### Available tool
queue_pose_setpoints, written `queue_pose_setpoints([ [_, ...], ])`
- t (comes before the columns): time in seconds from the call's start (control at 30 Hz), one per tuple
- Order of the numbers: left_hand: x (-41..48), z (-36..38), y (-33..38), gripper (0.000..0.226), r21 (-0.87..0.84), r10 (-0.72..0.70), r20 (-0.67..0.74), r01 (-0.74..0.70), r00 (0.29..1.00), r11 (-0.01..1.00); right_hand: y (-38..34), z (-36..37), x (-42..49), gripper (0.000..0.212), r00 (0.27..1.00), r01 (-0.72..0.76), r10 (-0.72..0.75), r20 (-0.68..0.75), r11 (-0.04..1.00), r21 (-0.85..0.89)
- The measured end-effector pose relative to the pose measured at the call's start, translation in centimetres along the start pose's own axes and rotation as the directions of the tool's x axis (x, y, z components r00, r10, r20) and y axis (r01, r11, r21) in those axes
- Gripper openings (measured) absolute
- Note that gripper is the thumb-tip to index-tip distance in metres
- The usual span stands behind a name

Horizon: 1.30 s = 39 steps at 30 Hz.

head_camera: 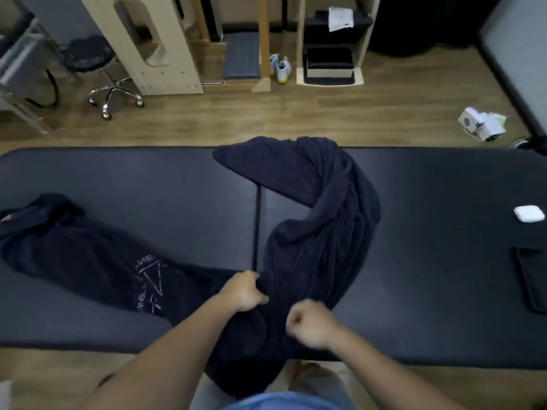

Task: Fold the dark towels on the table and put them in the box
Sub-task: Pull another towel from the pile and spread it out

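towels (325, 232) on table (148, 179), perhaps touching

Dim, even indoor light; faint sheen on the dark table (414, 261); soft overall focus, the right hand (310, 324) motion-blurred; wide-angle bending bows the table edge and frame borders.

We think this is a therapy or exercise studio, not a home. We see a long padded table (118, 179) with a dark covering and a seam across its middle, a second padded surface (518, 54) at the right edge, and a rolling stool (88, 54) on a chrome base. Along the far wall stand pale wooden frames (177, 69) with dark cushioned steps (241, 56), and a pair of sport shoes (281, 69) sits on the wooden floor (325, 113).
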<state>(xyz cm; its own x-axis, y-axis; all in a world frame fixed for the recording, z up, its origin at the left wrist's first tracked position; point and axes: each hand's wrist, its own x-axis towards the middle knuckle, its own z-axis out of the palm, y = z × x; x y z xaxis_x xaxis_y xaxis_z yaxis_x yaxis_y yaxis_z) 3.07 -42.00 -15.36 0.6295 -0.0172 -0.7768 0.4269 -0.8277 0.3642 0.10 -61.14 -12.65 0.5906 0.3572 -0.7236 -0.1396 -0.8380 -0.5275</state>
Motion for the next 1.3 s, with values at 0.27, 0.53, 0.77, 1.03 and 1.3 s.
queue_pose_setpoints([
  [0.27,-5.5,2.1,-0.1,0.030,-0.134,0.227,0.308,-0.194,0.924,0.972,-2.6,-6.8,5.2,0.086,0.901,0.279,-0.432,0.029,0.530,-0.801],
  [0.53,-5.5,1.7,-7.7,0.079,-0.281,-0.334,0.151,0.365,0.930,0.888,0.6,-7.2,2.9,0.055,0.991,0.098,-0.121,0.052,0.413,-0.905],
  [0.77,-4.1,-5.2,-7.8,0.026,0.176,-0.155,-0.259,0.204,0.953,0.963,4.0,-15.1,-1.4,0.023,0.945,-0.282,-0.045,-0.323,0.389,-0.877],
  [1.03,-14.7,-40.5,4.8,0.019,-0.028,0.072,-0.964,-0.368,0.258,0.930,-14.7,-37.6,-10.6,0.023,0.348,-0.387,-0.365,-0.864,0.783,-0.487],
  [1.3,-31.5,-54.2,8.5,0.004,0.046,-0.109,-0.982,-0.753,-0.154,0.657,-25.8,-47.4,-24.7,0.024,-0.067,-0.282,-0.475,-0.877,0.852,-0.440],
])
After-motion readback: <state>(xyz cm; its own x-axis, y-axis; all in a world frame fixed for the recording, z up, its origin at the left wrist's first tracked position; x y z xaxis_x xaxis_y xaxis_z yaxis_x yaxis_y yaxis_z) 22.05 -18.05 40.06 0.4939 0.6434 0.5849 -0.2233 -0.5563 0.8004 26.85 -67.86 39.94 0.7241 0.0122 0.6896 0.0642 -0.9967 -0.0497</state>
